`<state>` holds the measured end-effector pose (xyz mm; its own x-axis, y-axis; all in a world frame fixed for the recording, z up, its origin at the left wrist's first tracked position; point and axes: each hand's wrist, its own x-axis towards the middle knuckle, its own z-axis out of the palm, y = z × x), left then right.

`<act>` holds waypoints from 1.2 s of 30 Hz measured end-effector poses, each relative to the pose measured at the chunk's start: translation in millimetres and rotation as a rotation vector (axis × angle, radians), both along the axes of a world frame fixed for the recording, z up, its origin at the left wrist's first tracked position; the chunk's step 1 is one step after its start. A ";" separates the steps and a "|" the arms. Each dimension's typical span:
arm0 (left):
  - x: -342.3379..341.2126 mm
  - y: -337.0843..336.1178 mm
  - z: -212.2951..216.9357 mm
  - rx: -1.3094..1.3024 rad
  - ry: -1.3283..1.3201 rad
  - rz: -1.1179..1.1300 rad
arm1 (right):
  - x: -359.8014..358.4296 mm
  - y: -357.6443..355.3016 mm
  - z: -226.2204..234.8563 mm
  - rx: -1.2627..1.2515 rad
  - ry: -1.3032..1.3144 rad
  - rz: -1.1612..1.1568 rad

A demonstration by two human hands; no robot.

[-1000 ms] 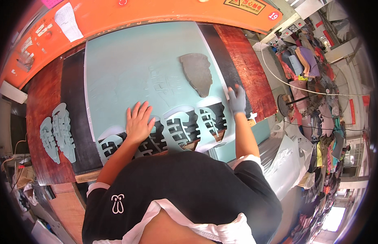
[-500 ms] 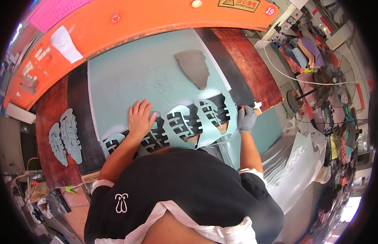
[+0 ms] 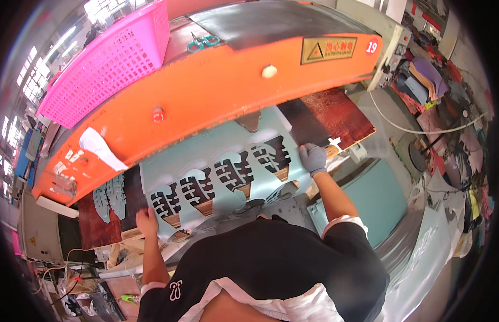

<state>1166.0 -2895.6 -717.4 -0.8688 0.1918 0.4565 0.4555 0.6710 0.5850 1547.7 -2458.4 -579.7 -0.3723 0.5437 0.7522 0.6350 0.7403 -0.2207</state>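
A pale blue-green sheet (image 3: 228, 211) lies over the board, with rows of slotted, sole-like openings cut along its near part; dark board shows through them. At the sheet's near left edge my left hand (image 3: 147, 222) is closed, fingers curled on the margin. My right hand (image 3: 314, 158), in a grey glove, is closed on the right edge. A grey irregular piece (image 3: 250, 122) lies on the far part of the sheet, partly hidden under the orange machine beam (image 3: 217, 86). To the left, cut slotted pieces (image 3: 109, 197) rest on the reddish board.
Across the far side, the beam carries a pink plastic basket (image 3: 107, 64) and scissors (image 3: 202, 43) with teal handles. Another blue-green sheet stack (image 3: 370, 198) stands at right, beside clear plastic film (image 3: 416, 263). Coloured scraps (image 3: 426, 80) are heaped far right.
My left hand has left the sheet's top and closed at its left edge. The view has tilted up, showing more of the beam. My right hand stays at the right edge.
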 end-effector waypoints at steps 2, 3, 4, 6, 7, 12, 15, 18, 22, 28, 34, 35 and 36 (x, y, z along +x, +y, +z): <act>2.0 -13.9 -27.5 0.037 0.283 -0.041 | -5.6 -7.7 15.5 -0.061 -0.101 0.096; 0.1 -18.7 -35.3 0.053 0.313 -0.063 | -10.2 -11.8 28.8 0.040 -0.017 0.207; 2.9 -21.3 -43.2 0.052 0.324 -0.086 | -14.4 -16.0 47.8 0.033 0.008 0.246; 1.9 -17.8 -47.8 0.113 0.337 -0.069 | -24.4 -28.8 93.0 0.081 0.187 0.425; 2.3 -16.9 -48.4 0.113 0.350 -0.073 | -31.3 -36.3 110.2 -0.042 0.236 0.505; 8.1 -22.5 -49.8 0.098 0.513 -0.022 | -35.0 -43.9 127.6 -0.281 0.328 0.676; 10.6 -27.8 -55.9 0.083 0.418 -0.031 | -8.8 -24.8 74.8 -0.104 0.197 0.446; 6.8 -30.7 -55.5 0.077 0.464 -0.052 | 0.1 4.8 31.3 -0.046 -0.071 0.174; -1.5 -27.9 -53.1 0.019 0.407 -0.058 | -8.0 27.9 4.8 0.121 -0.325 -0.001; -19.0 -24.0 -50.4 -0.023 0.349 -0.046 | -10.8 27.7 0.5 0.135 -0.324 0.009; -42.4 -18.9 -37.8 -0.031 0.296 -0.085 | -10.6 26.9 14.3 0.080 -0.418 0.046; -43.4 -18.4 -35.7 -0.055 0.285 -0.063 | -10.9 26.1 20.0 0.042 -0.464 0.047; -41.0 -19.0 -36.0 -0.046 0.290 -0.053 | -9.9 21.0 21.9 -0.002 -0.469 0.021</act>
